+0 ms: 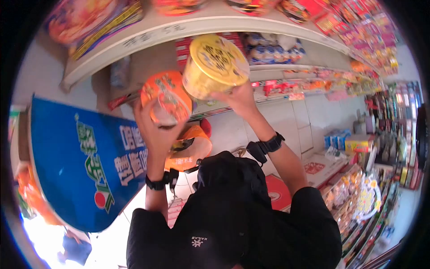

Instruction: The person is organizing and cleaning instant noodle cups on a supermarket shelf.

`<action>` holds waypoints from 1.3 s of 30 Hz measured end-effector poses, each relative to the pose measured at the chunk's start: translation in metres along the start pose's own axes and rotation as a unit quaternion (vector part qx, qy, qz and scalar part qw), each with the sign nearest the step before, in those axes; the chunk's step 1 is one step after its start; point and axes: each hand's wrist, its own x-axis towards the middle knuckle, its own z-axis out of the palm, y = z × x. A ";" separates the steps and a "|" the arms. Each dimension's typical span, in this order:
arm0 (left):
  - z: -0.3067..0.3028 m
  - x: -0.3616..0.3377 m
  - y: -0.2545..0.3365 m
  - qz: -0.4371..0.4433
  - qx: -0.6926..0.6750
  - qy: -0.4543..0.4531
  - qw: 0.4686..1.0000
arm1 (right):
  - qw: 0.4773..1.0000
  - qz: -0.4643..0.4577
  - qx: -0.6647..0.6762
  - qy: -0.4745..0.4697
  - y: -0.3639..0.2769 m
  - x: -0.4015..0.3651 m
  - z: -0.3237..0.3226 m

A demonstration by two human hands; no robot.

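My left hand (156, 136) is closed around an orange instant noodle cup (165, 96), its printed lid facing the camera. A larger yellow instant noodle bucket (217, 62), tilted, is in my right hand (242, 99), whose fingers grip it low on its side. The two containers are side by side in front of the shelf, touching or nearly so. Some fingers of both hands are hidden behind them. Below my left hand is an orange tub (190, 148) with something dark inside.
A white shelf edge (201, 30) curves across the top, with packaged food above it. Wrapped round goods (273, 48) sit on the shelf below. A large blue sign (80, 166) stands at left. Stocked racks (394, 134) line the right side, near a cardboard box (324, 168).
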 end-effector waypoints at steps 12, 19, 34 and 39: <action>0.227 -0.003 0.161 0.176 -0.260 -0.262 0.913 | 0.906 0.010 -0.230 0.356 0.010 -0.148 -0.306; 0.385 0.011 0.308 0.142 -0.374 -0.325 0.857 | 0.840 0.064 -0.254 0.475 -0.010 -0.260 -0.438; 0.710 0.059 0.549 0.138 -0.308 -0.236 0.911 | 0.831 0.081 -0.226 0.502 -0.008 -0.319 -0.723; 0.792 0.083 0.588 0.125 -0.255 -0.232 0.930 | 0.842 0.039 -0.198 0.500 -0.008 -0.264 -0.800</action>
